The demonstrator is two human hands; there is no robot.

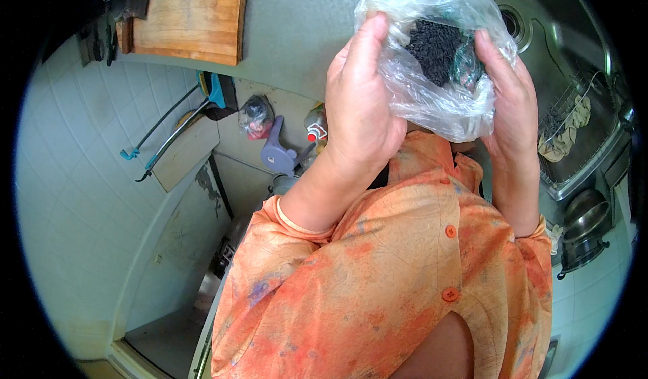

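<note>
A clear plastic bag (432,114) with its mouth opened wide is held up between my two hands over the grey counter. Inside it lie small dark grains (434,51) that look like black rice. Beside the grains, also in the bag, is a piece of green-tinted plastic (466,65). My left hand (364,99) grips the bag's left side, the thumb over its rim. On the opposite side my right hand (511,99) is closed on the rim, its thumb also on top. The other fingers of both hands are mostly hidden behind the bag and palms.
A wooden cutting board (192,18) lies on the counter (304,24) at the far left. To the right, the metal sink (563,184) has a wire rack and a cloth (570,132). Metal pots (586,217) are beyond it. Lower left are a red-capped bottle (314,124) and blue-handled cleaning tools (216,92).
</note>
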